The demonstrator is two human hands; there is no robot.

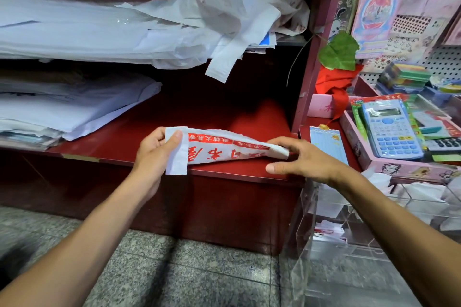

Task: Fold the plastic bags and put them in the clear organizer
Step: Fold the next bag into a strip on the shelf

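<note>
**Bag held folded at the shelf edge**

Bag (pixel 219 148): white plastic, folded into a long flat strip, lying along the front edge of the red shelf (pixel 139 132). Red Chinese print runs across it, upside down to the camera; a banner line of small characters above, large characters below. None can be read with confidence, since the fold cuts through the large ones.

Left hand (pixel 154 152): grips the bag's left end, thumb on top, fingers curled behind. A white handle strip hangs below the thumb, past the shelf lip.

Right hand (pixel 296 157): fingers curled over the bag's right end, pinching the top layer where it lifts from the layer under it. Thumb stretched out below, apart from the plastic.

Organizer (pixel 349 227): clear, lower right, just beside the shelf's right end and under the pink tray (pixel 389 164). Folded white bags show inside; its walls are hard to trace through glare, and its right side is cut off by the frame.

Loose bags (pixel 237 7): a crumpled heap on the upper shelf, red print partly visible, unreadable. Handles droop over that shelf's front.

Paper stacks (pixel 74 107) fill the left of both shelves. Bare red board lies behind the bag.

Calculator (pixel 391 129): blue, in packaging on the tray; label too small to read.
</note>
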